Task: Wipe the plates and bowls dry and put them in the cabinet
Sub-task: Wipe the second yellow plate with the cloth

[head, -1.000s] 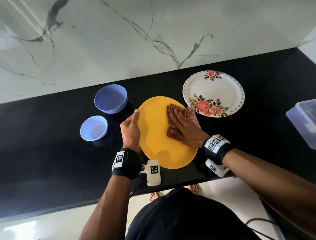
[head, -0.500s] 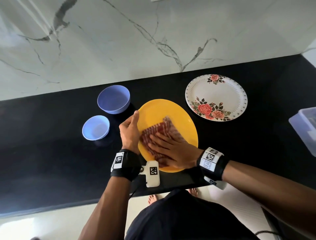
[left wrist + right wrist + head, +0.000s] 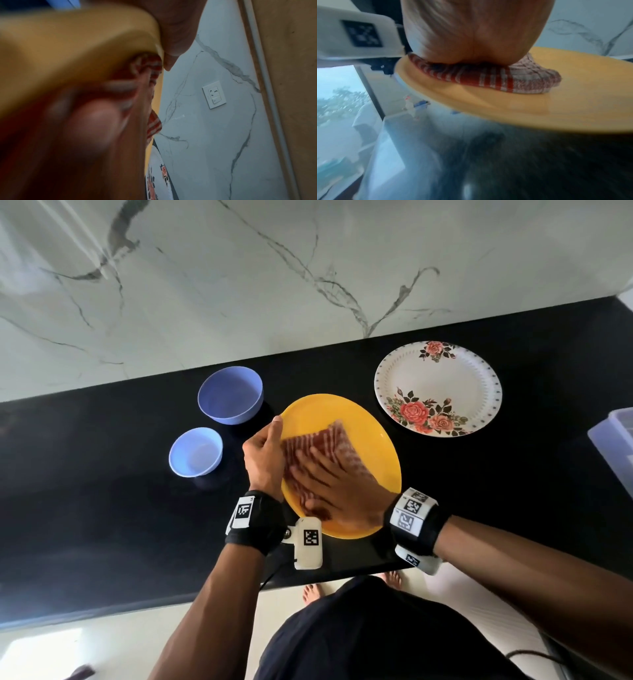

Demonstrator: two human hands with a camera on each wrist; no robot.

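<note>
A yellow plate (image 3: 370, 433) lies on the black counter (image 3: 102, 491) near its front edge. My left hand (image 3: 265, 453) grips the plate's left rim, thumb on top. My right hand (image 3: 329, 484) lies flat on a red-and-white striped cloth (image 3: 342, 443), pressing it onto the plate's left half. In the right wrist view the cloth (image 3: 488, 79) is squashed under my palm on the yellow plate (image 3: 556, 108). In the left wrist view the plate's rim (image 3: 77, 40) sits blurred beside my thumb. A white plate with roses (image 3: 438, 388) lies to the right, two blue bowls to the left.
The larger blue bowl (image 3: 230, 394) stands behind the smaller blue bowl (image 3: 196, 451), both close to my left hand. A clear plastic box (image 3: 613, 443) sits at the right edge. A marble wall (image 3: 308, 268) backs the counter, with a wall socket (image 3: 214, 94) on it.
My right hand has slid the cloth from the plate's far right side across to its left and near part. The left hand kept its hold on the rim.
</note>
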